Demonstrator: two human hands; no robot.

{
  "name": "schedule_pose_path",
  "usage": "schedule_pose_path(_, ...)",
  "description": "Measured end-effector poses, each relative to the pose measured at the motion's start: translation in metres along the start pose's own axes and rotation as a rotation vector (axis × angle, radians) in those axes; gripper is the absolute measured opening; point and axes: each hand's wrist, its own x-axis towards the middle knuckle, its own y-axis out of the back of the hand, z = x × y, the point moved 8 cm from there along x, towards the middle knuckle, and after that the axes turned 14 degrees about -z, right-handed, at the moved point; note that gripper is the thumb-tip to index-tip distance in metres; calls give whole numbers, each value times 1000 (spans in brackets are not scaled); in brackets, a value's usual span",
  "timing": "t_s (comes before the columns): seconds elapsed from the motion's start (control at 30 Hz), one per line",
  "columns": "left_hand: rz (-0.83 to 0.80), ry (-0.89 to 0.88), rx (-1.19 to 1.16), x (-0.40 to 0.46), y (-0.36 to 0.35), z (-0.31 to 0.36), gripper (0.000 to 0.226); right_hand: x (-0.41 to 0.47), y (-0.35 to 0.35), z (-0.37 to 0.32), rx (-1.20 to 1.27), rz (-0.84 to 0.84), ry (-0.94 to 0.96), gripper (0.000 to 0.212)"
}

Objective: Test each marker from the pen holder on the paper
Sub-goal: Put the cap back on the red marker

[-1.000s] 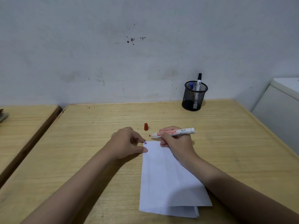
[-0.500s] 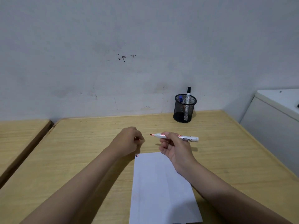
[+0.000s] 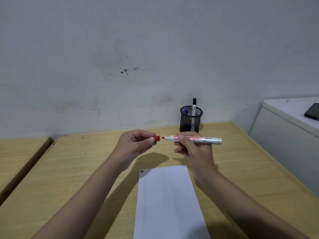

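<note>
My right hand (image 3: 193, 152) grips a white marker with a red tip (image 3: 203, 140), held level above the desk, tip pointing left. My left hand (image 3: 136, 145) pinches its red cap (image 3: 157, 138), open end facing the tip, a small gap between them. A white sheet of paper (image 3: 169, 202) lies on the desk below my hands, with short red and dark marks at its top left corner (image 3: 141, 171). The black mesh pen holder (image 3: 190, 120) stands by the wall with a black-capped marker (image 3: 194, 105) and a blue-capped marker (image 3: 186, 111) in it.
The wooden desk (image 3: 77, 169) runs to the grey wall. A second desk (image 3: 19, 152) sits to the left across a gap. A white cabinet (image 3: 284, 128) stands at the right with a dark phone (image 3: 312, 112) on top.
My left hand picked the red cap up off the desk and raised it. My right hand lifted the marker off the paper, and cap and tip now nearly meet.
</note>
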Motion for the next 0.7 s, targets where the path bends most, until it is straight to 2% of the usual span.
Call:
schedule_pose_path(0.43, -35, -43, 86, -7, -26, 15, 15, -2, -10, -11, -62, -125, 11, 8)
schedule_pose_path(0.7, 55, -254, 143, -11, -28, 45, 11, 3, -23, -20, 99, -169, 89, 4)
